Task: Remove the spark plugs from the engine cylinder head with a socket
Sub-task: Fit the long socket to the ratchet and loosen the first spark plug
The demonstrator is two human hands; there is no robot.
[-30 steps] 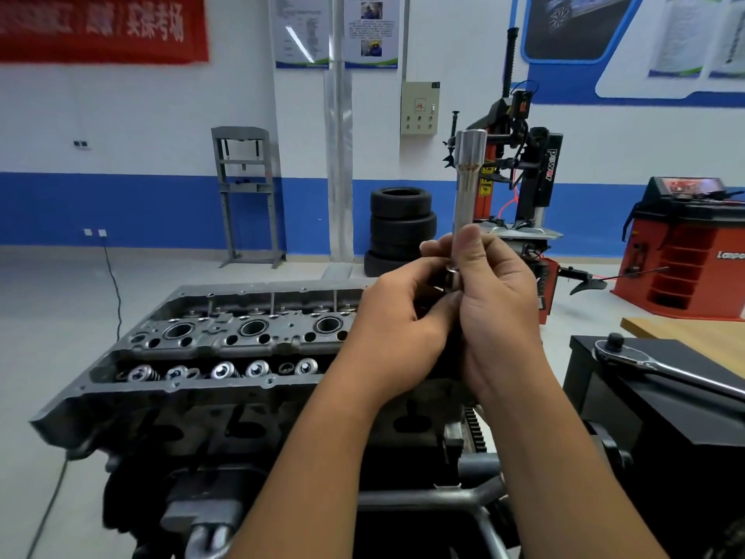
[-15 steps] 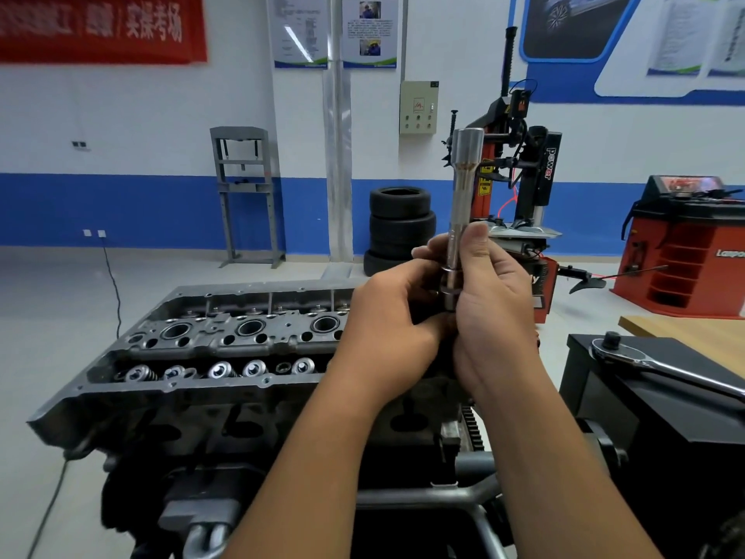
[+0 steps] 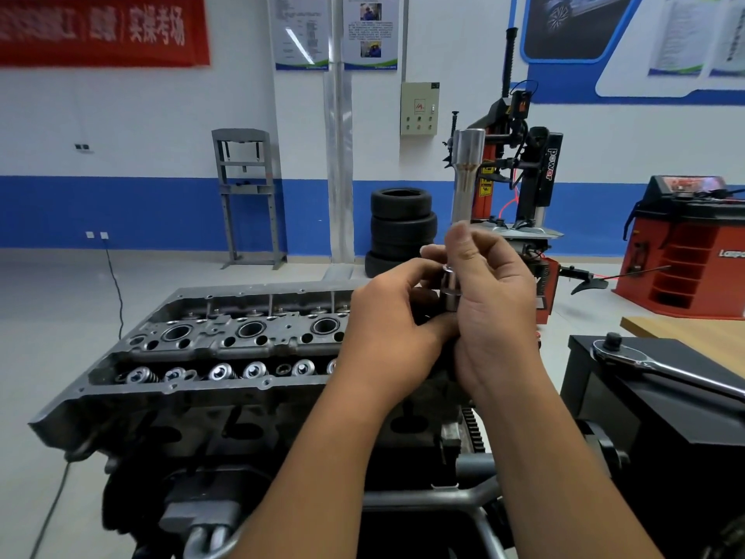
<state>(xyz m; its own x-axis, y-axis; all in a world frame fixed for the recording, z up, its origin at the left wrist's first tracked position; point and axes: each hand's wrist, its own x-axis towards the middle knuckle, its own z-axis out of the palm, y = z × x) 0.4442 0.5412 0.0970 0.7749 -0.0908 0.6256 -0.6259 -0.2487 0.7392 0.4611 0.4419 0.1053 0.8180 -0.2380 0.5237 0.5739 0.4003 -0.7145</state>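
Socket (image 3: 463,183) stands upright, pinched by both hands' curled fingers (image 3: 463,244) at its base.

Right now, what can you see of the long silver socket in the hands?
The long silver metal socket is a polished steel-looking tube, held upright above the grey engine cylinder head. Its top end is wider and steps down to a narrower shaft, with a rusty-brown tint at the step. The right hand grips its lower part, thumb across the shaft; the left hand holds the bottom end, where a short thicker collar shows. What is below that is hidden.
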